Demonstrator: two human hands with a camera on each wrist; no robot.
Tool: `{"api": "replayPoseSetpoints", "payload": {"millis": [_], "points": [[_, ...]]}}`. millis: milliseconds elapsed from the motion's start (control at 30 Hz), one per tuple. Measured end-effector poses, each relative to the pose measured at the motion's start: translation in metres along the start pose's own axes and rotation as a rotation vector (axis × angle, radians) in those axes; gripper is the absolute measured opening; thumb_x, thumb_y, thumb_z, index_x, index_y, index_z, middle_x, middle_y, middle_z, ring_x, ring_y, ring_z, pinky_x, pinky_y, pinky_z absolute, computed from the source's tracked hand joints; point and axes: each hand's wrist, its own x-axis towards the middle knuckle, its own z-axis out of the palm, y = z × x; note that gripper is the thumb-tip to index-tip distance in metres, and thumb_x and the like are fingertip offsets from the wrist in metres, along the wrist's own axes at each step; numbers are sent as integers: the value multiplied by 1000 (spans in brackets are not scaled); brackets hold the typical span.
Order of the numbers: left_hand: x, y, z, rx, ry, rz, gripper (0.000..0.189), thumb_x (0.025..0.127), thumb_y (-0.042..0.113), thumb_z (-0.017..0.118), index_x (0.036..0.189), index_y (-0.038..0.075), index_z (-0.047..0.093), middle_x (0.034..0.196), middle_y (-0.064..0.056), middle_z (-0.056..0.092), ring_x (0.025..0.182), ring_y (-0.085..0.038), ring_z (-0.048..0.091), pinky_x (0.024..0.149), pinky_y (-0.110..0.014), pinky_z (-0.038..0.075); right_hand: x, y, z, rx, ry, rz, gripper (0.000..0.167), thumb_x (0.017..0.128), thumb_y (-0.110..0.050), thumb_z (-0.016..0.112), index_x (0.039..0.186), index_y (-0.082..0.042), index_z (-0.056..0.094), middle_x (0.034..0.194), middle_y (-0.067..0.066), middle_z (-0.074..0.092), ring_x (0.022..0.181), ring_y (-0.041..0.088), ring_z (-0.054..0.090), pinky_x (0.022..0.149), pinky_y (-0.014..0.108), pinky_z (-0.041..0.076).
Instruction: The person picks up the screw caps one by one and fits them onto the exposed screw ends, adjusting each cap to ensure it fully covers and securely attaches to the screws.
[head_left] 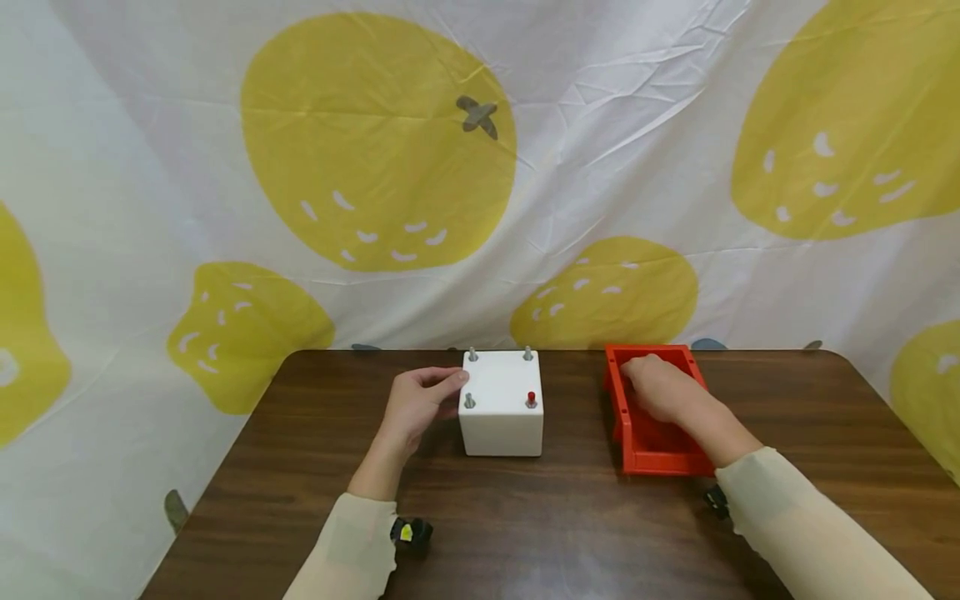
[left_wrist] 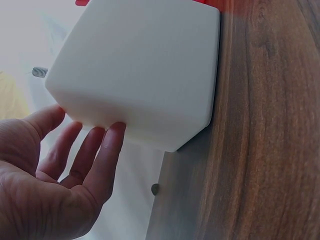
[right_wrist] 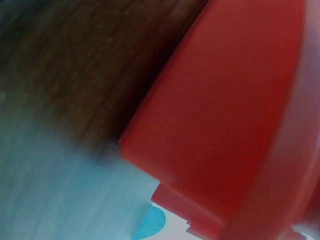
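Note:
A white block (head_left: 501, 433) stands on the table, with threaded metal studs at its top corners. The front-right stud carries a red cap (head_left: 531, 397). My left hand (head_left: 418, 406) rests against the block's left side. In the left wrist view, relaxed fingertips touch the white face of the block (left_wrist: 135, 60), and the thumb lies by its top edge. To the right, my right hand (head_left: 660, 388) reaches down into a red bin (head_left: 667, 463). Its fingertips are hidden there, and whatever they touch cannot be seen. The right wrist view shows mostly the red bin's outer wall (right_wrist: 215, 100).
The dark wood-grain table (head_left: 525, 525) carries both the block and the bin. Behind its far edge hangs a white cloth (head_left: 585, 183) printed with yellow fruit. A black wrist camera (head_left: 411, 532) sits at the left sleeve.

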Motion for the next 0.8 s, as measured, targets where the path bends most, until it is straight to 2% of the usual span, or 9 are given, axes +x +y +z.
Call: {"api": "replayPoseSetpoints", "payload": {"millis": [200, 433, 600, 800], "points": [[-1, 1, 0, 9, -1, -1, 27, 96, 17, 83, 117, 0, 79, 116, -14, 75, 95, -23, 74, 81, -42, 66, 2, 0, 2, -20, 17, 7, 14, 97, 6, 63, 100, -8, 65, 82, 5, 62, 79, 26, 59, 78, 45, 59], [-2, 2, 0, 15, 5, 0, 27, 96, 17, 83, 117, 0, 79, 116, -14, 75, 92, -20, 74, 79, -41, 66, 2, 3, 6, -31, 21, 3, 18, 98, 5, 62, 92, -12, 64, 76, 2, 59, 73, 23, 58, 73, 41, 57], [-1, 1, 0, 12, 7, -4, 28, 96, 17, 83, 117, 0, 79, 117, -14, 75, 92, -20, 74, 77, -38, 66, 2, 3, 7, -37, 26, 6, 17, 99, 4, 61, 93, -11, 64, 76, 2, 58, 72, 23, 57, 71, 40, 57], [-1, 1, 1, 9, 8, -5, 28, 95, 17, 84, 117, 0, 79, 117, -13, 75, 93, -20, 74, 81, -42, 66, 2, 3, 7, -47, 26, 8, 14, 99, 3, 63, 94, -10, 64, 77, 3, 58, 72, 23, 58, 72, 41, 58]]}}
